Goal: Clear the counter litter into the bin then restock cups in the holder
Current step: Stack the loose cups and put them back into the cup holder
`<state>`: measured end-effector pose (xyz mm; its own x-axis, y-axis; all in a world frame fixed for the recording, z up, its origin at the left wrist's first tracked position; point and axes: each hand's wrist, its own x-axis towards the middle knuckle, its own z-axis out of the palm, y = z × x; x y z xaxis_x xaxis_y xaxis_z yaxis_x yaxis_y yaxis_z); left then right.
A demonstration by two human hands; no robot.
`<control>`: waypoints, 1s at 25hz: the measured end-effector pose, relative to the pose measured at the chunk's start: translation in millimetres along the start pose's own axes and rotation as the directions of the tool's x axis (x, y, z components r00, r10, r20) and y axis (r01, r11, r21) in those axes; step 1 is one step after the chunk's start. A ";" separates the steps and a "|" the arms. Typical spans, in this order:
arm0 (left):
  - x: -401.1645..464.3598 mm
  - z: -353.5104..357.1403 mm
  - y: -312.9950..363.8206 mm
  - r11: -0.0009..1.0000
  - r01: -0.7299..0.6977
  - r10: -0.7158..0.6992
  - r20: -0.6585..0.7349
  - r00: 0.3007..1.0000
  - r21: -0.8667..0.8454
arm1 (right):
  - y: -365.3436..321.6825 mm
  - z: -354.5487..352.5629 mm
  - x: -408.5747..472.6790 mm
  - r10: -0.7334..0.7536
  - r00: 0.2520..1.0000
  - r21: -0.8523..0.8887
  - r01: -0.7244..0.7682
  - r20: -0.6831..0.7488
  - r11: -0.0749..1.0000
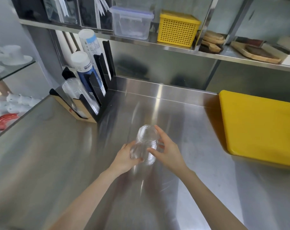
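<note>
Steel counter bare near; left hand and right hand both clasp nested clear cups above it, likely light, slick, crushable, best gripped round the walls; holder beyond, far-left

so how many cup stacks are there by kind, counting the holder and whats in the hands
clear plastic cup stacks: 2, one in the cup holder front slot, one held by the left hand and right hand over the counter
white and blue paper cup stacks: 2, both in the holder
total: 4
</note>
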<state>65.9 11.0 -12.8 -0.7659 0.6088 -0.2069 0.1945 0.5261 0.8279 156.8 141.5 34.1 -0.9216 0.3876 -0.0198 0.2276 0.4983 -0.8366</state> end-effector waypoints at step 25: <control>38.7 -299.2 -10.3 0.913 -0.352 0.392 -0.206 0.897 0.207 | -240.5 112.6 115.5 -0.377 0.917 -0.085 0.368 -0.134 0.926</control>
<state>-149.1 -148.6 126.7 -0.7365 0.6301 0.2461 0.5738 0.3892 0.7206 -39.8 -20.9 171.4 -0.8884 0.2715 0.3702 -0.1015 0.6703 -0.7351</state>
